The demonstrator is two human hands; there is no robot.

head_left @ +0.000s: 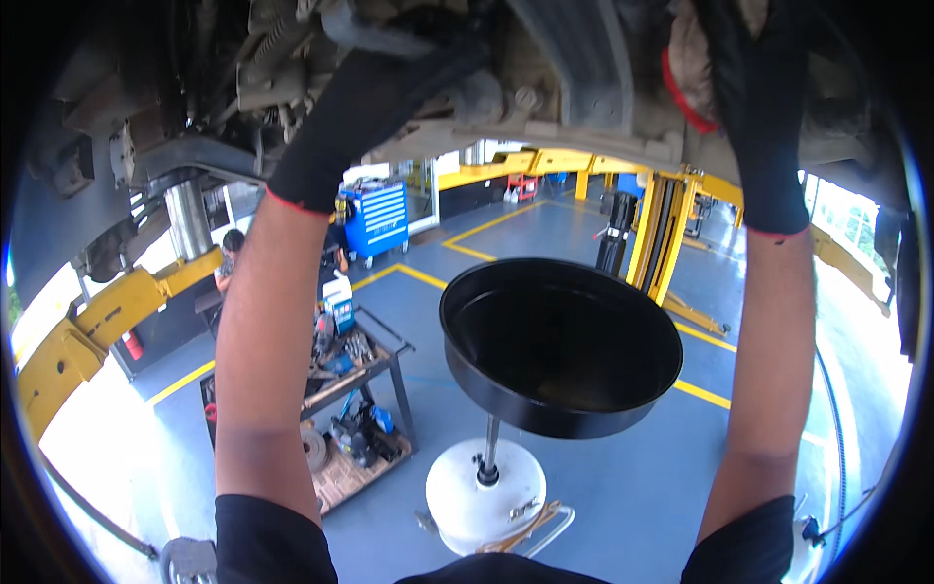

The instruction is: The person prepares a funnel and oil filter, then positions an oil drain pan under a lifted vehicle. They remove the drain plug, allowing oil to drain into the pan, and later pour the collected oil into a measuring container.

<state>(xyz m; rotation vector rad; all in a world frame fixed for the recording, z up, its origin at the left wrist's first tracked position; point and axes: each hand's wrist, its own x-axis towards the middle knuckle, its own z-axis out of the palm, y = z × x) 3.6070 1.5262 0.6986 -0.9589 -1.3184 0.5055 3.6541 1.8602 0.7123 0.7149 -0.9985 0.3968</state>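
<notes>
Both my arms reach up to the underside of a raised vehicle point(603, 68). My left hand point(375, 112), in a black glove with a red cuff edge, is up against the dark metal parts. Its fingers blend into the shadow there. My right hand point(764, 107), gloved the same way, is raised at the upper right, with its fingers hidden near the top of the view. Beside it hangs a brownish-pink, red-edged piece point(687, 73), perhaps cloth or a glove; whether I hold it cannot be made out. Below stands a black, round oil drain pan point(559, 414).
The pan tops a post on a white tank point(484, 506). To the left, a tool cart point(394, 389) carries tools and a bottle. Behind are a blue drawer cabinet point(379, 219) and a person point(232, 255). Yellow lift arms point(107, 321) and a lift post point(662, 234) surround the area.
</notes>
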